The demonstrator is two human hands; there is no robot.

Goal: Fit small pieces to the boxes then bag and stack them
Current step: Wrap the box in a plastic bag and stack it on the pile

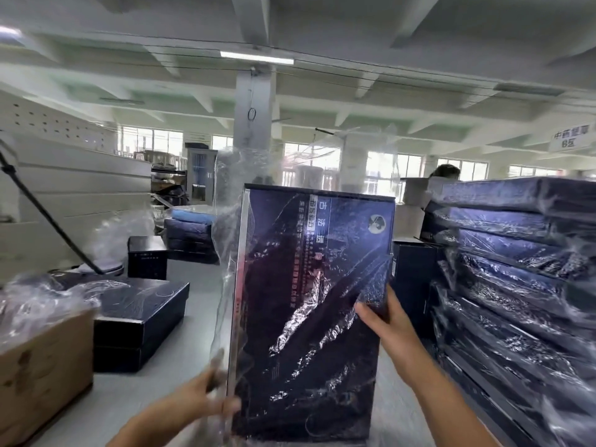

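Flat glossy dark-blue gift box [309, 301] upright at the grey worktop's [200, 285] near edge, sheathed in crinkled clear plastic bag [225, 227], blurred left hand [209, 391] gripping the bag's lower left side, right hand [380, 314] clasping the box's right edge, stack of bagged boxes [516, 253] along the right edge.

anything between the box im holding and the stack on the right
Nothing visible blocks the top of the stack. A dark box stands lower down, between the stack and the bagged box.
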